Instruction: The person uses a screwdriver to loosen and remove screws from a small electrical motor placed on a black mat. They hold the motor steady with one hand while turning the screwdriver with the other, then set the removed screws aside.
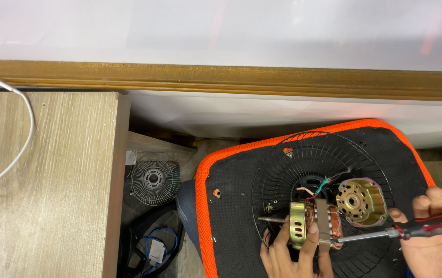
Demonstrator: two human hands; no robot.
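Gripping the fan motor (313, 224) w/ my left hand (293, 252), fingers clamped round it over the black fan guard (283, 170) on the orange-edged stool (205, 170). Right hand (437, 242) was closed on a screwdriver (386, 234), tip at the motor. One end cover (361, 202) lay off already beside it; other end cover was on yet, wires attached.
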